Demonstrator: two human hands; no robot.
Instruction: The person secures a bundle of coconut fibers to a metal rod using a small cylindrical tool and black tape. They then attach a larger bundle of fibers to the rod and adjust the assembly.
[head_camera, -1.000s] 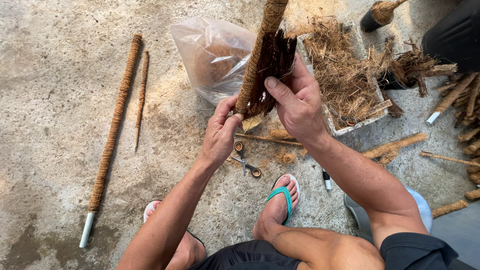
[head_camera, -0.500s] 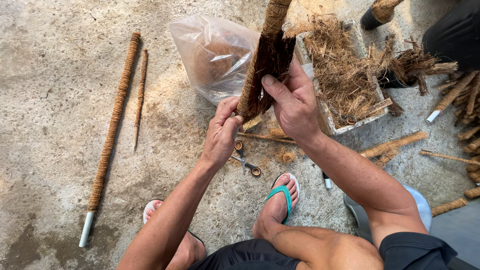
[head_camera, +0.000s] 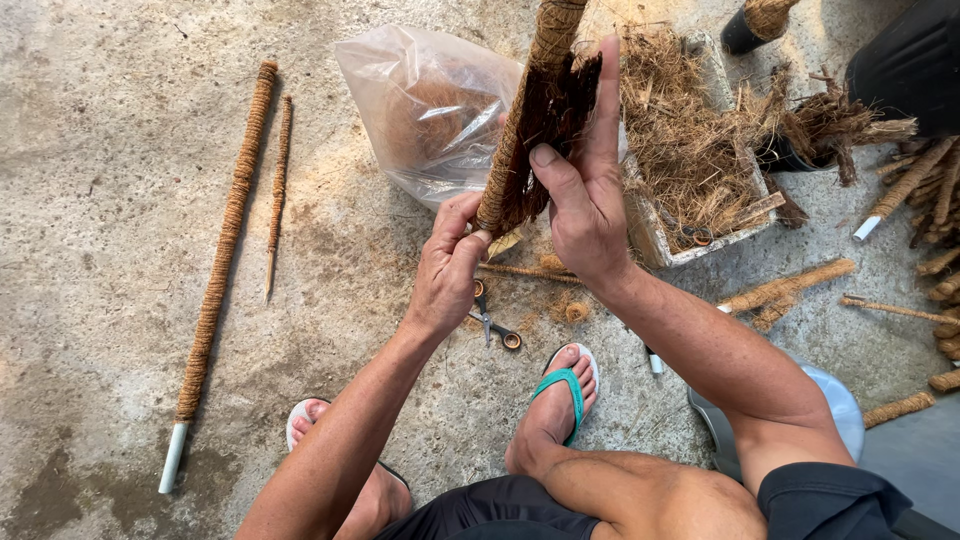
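Observation:
I hold a fibre-wrapped pole upright in front of me, rising out of the top of the view. My left hand grips its lower end between thumb and fingers. My right hand presses a dark slab of coconut husk fibre against the pole, thumb on the near side and fingers stretched up behind it. A pair of small scissors lies on the concrete just below my left hand.
A long finished coir pole and a thin stick lie at left. A clear plastic bag of fibre sits behind the pole. A white tray of loose husk stands right, with several more coir sticks beyond. My sandalled foot rests below.
The husk slab has slid higher along the pole, and my right hand has straightened its fingers up behind it. My left hand stays at the pole's lower end.

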